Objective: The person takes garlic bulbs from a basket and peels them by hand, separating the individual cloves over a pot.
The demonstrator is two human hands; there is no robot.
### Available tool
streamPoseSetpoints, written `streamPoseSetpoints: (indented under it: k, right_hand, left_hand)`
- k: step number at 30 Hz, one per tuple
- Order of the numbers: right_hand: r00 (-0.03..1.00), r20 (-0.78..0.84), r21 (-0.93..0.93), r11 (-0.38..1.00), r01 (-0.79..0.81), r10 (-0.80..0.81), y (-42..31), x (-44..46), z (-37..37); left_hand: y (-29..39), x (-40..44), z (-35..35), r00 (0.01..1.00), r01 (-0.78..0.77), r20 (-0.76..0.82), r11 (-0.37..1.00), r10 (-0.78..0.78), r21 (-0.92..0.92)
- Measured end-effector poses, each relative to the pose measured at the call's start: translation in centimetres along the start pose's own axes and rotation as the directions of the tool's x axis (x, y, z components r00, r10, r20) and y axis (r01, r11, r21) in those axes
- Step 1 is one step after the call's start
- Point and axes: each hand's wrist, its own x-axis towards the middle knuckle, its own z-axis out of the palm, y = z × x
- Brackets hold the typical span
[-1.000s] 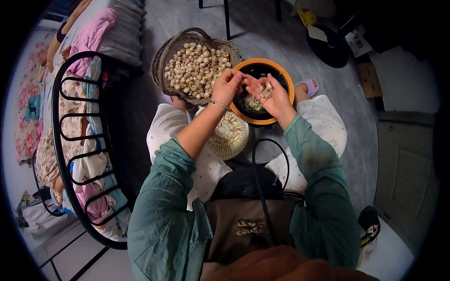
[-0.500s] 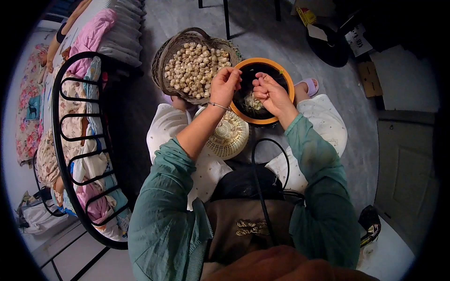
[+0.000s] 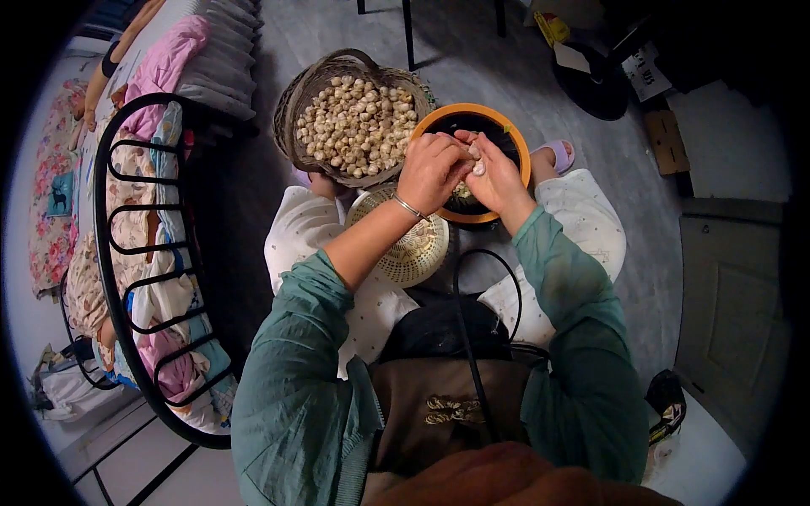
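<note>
My right hand is curled around a pale garlic bulb, part of which shows between its fingers. My left hand meets it there, its fingers closed and bent against the right fingers; whatever lies between the left fingertips is hidden. Both hands are held over an orange-rimmed black tub, whose contents they mostly cover. To the left of the tub stands a wicker basket filled with small garlic bulbs. A cream perforated plastic basket sits between my legs, partly under my left wrist.
At the left is a black metal bed frame with bedding, where part of another person's arm shows. A black cable loops across my lap. Table legs stand beyond the basket. A cardboard box is on the right.
My hands were apart over the tub and have come together. The left hand moved right and slightly down; a pale bulb now shows in the right hand.
</note>
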Motion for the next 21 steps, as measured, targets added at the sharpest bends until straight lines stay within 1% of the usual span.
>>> streamPoseSetpoints:
  k: [2, 4, 5, 7, 8, 9, 10, 11, 12, 14, 15, 19, 21]
  right_hand:
    - [1.000, -0.022, 0.005, 1.000, -0.001, 0.001, 0.0, -0.4, 0.7]
    - [0.999, -0.044, 0.008, 1.000, -0.002, 0.003, 0.0, -0.4, 0.5]
    - [1.000, -0.024, 0.040, 0.999, -0.012, 0.013, 0.2, -0.1, -0.3]
    - [1.000, -0.005, 0.073, 0.997, -0.022, 0.023, 0.4, 0.1, -1.0]
    - [0.999, 0.028, 0.090, 0.995, -0.039, 0.036, 0.5, 0.2, -1.3]
    - [0.997, 0.060, 0.106, 0.993, -0.056, 0.050, 0.4, 0.1, -1.0]
    - [0.997, 0.060, 0.107, 0.993, -0.055, 0.049, 0.4, 0.0, -0.7]
    - [0.998, 0.042, 0.101, 0.994, -0.047, 0.043, 0.4, -0.2, -0.4]
    - [0.999, 0.023, 0.094, 0.995, -0.040, 0.038, 0.3, -0.4, 0.1]
    - [0.999, 0.016, 0.101, 0.994, -0.039, 0.038, 0.1, -0.3, 0.4]
    - [0.999, 0.009, 0.107, 0.994, -0.039, 0.038, 0.1, -0.3, 0.4]
    - [0.998, 0.053, 0.135, 0.990, -0.046, 0.039, 0.0, -0.2, 0.4]
    - [0.999, 0.030, 0.117, 0.992, -0.040, 0.037, -0.3, -0.2, 0.5]
  left_hand:
    - [-0.5, 0.0, 0.3, 1.000, 0.000, 0.015, 1.000, 0.001, -0.015]
    - [-0.6, 0.0, 0.3, 0.994, 0.110, 0.016, 0.975, -0.109, -0.194]
    - [-0.6, 0.0, 0.3, 0.994, 0.110, 0.015, 0.975, -0.109, -0.194]
    - [-0.7, -0.1, 0.2, 0.973, 0.209, -0.029, 0.933, -0.227, -0.294]
    - [-0.8, -0.1, 0.2, 0.974, 0.209, -0.029, 0.933, -0.227, -0.294]
    - [-0.8, -0.1, 0.2, 0.945, 0.301, -0.024, 0.897, -0.325, -0.323]
    - [-0.9, -0.1, 0.1, 0.907, 0.388, -0.017, 0.852, -0.420, -0.351]
    - [-0.8, -0.3, 0.1, 0.886, 0.418, -0.020, 0.819, -0.463, -0.393]
    - [-0.9, -0.2, 0.0, 0.886, 0.418, -0.020, 0.819, -0.462, -0.393]
    - [-1.1, 0.0, -0.2, 0.803, 0.503, 0.092, 0.587, -0.589, -0.634]
    - [-1.4, 0.0, -0.1, 0.824, 0.473, 0.061, 0.625, -0.563, -0.621]
    - [-1.3, -0.1, -0.1, 0.819, 0.446, 0.021, 0.613, -0.574, -0.652]
    - [-1.1, 0.0, -0.7, 0.851, 0.465, 0.007, 0.746, -0.525, -0.476]
